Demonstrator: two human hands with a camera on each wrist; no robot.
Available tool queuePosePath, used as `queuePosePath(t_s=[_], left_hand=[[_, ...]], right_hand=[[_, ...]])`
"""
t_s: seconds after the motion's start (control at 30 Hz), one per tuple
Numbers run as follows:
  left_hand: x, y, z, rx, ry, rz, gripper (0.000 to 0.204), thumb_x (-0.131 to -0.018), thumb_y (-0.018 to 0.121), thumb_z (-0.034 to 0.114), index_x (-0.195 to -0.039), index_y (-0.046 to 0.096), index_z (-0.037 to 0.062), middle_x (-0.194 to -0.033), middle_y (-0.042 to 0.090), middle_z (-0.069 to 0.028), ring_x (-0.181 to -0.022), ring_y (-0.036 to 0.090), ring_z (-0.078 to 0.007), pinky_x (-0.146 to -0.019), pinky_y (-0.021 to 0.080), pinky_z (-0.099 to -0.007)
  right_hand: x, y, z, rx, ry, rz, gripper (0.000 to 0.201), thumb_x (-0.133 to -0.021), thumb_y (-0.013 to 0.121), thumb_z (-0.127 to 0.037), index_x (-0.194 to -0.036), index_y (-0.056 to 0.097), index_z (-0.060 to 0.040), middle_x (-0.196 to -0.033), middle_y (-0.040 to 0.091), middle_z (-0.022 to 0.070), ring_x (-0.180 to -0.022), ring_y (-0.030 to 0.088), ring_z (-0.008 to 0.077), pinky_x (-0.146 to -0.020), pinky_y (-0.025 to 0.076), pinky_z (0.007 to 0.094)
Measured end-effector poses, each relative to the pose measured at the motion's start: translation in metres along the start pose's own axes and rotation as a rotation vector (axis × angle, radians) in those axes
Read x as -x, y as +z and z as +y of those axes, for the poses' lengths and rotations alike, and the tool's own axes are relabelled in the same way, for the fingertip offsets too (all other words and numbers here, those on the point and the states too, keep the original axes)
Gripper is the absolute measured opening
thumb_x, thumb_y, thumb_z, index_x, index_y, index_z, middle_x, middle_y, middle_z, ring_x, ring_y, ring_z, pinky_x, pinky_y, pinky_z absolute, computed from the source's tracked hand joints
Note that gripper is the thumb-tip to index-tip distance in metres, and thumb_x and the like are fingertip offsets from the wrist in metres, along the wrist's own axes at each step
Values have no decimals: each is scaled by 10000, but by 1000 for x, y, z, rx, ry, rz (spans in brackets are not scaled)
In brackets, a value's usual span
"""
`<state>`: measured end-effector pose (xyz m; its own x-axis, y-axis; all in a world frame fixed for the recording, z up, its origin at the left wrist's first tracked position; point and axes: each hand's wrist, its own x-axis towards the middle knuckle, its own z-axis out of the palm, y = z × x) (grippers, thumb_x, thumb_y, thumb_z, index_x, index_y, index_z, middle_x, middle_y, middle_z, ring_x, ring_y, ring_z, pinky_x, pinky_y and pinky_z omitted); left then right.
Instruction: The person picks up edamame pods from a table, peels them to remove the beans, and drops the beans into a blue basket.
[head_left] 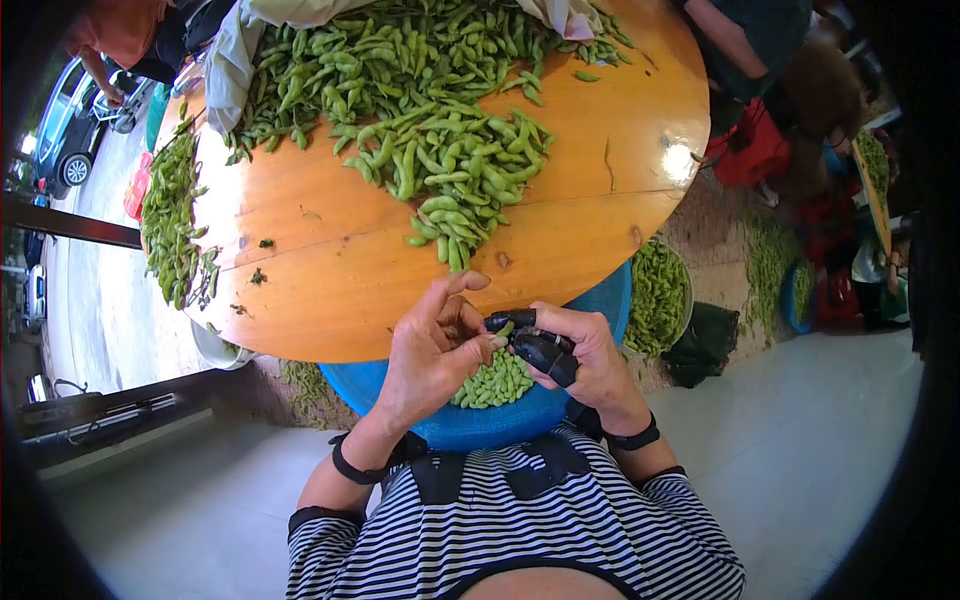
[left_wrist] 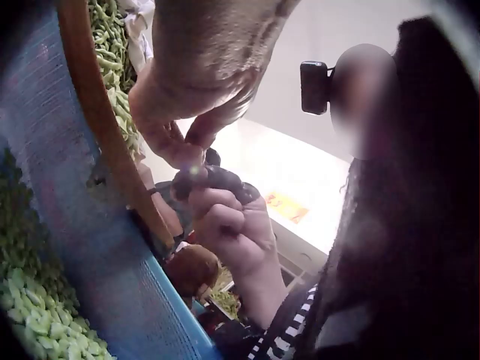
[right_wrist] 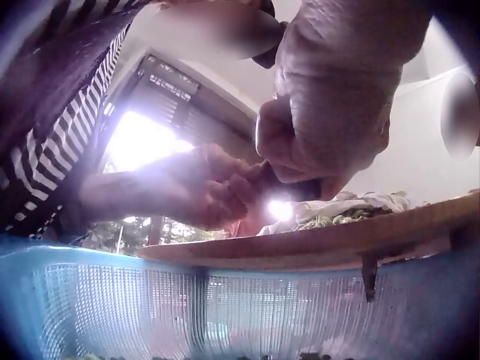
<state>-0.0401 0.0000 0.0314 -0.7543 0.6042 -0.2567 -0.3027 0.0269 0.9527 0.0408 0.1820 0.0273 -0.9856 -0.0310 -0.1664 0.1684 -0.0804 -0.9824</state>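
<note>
A green soybean pod [head_left: 506, 329] is between the two hands, above a blue basket [head_left: 425, 425]. My left hand [head_left: 425, 350] pinches one end between thumb and fingertips, its other fingers raised. On my right hand [head_left: 592, 358], the thumb and forefinger wear black covers [head_left: 545, 358]; they pinch the pod's other end, with the remaining fingers folded in. Shelled green beans [head_left: 495, 382] lie in the basket below. In the left wrist view the black-covered fingers [left_wrist: 214, 180] meet the left fingertips. The pod is hidden behind the fingers in the right wrist view.
A large pile of pods [head_left: 440, 160] covers the far part of the wooden table [head_left: 340, 280], beside a pale cloth [head_left: 232, 75]. More pods [head_left: 172, 215] line the left edge. A tub of pods [head_left: 658, 300] stands right of the basket. Other people sit around the table.
</note>
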Motion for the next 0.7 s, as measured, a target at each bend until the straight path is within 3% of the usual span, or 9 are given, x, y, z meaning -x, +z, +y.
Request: queuePosePath(t_s=[0.13,0.2,0.3,0.5,0.57,0.63,0.7], left_hand=[[0,1,0,178,-94,26,555,-799,687,-94,-1292,450,-5,-814,554,-58,-623,598,-141,-485,441,-231],[-1,-4,-8,533,-199,-77,523,-816,652,-116,-1286,444,-22,-805,573,-46,-580,580,-142,-502,445,-235],[0,-4,-16,734,-218,-147,505,-809,658,-110,-1264,455,-30,-812,585,-54,-519,554,-163,-469,415,-245],[3,5,-22,916,-231,-192,494,-826,669,-77,-1270,458,-29,-812,601,-49,-494,511,-160,-460,386,-248],[11,12,-14,790,-226,-103,465,-835,670,-67,-1257,478,-27,-802,603,-46,-512,521,-157,-466,393,-247],[15,14,-14,657,-210,-20,437,-845,671,-56,-1245,499,-26,-792,604,-43,-530,532,-154,-472,401,-245],[22,12,-21,111,-22,-21,341,-848,673,-48,-1170,563,-31,-803,645,-75,-612,609,-186,-527,472,-277]], right_hand=[[1,3,-3,-70,-18,2,72,-849,657,-60,-847,618,0,-746,508,15,-605,485,53,-526,367,233],[3,1,-3,-136,11,-22,70,-843,660,-51,-847,617,4,-737,497,10,-601,480,55,-526,364,230],[4,-2,-4,-246,91,-57,75,-810,674,-27,-848,619,6,-735,488,0,-598,481,52,-525,358,219],[5,3,-8,62,-101,11,110,-771,653,-3,-848,578,22,-711,460,57,-601,477,154,-544,366,290],[9,9,-8,298,-288,105,113,-761,632,5,-836,550,24,-707,429,93,-611,464,224,-560,368,326],[12,10,-11,315,-254,108,117,-751,631,12,-832,546,24,-707,425,99,-608,463,239,-558,367,326],[18,12,-12,326,-209,117,122,-741,629,19,-827,542,23,-707,421,105,-605,461,254,-556,365,325]])
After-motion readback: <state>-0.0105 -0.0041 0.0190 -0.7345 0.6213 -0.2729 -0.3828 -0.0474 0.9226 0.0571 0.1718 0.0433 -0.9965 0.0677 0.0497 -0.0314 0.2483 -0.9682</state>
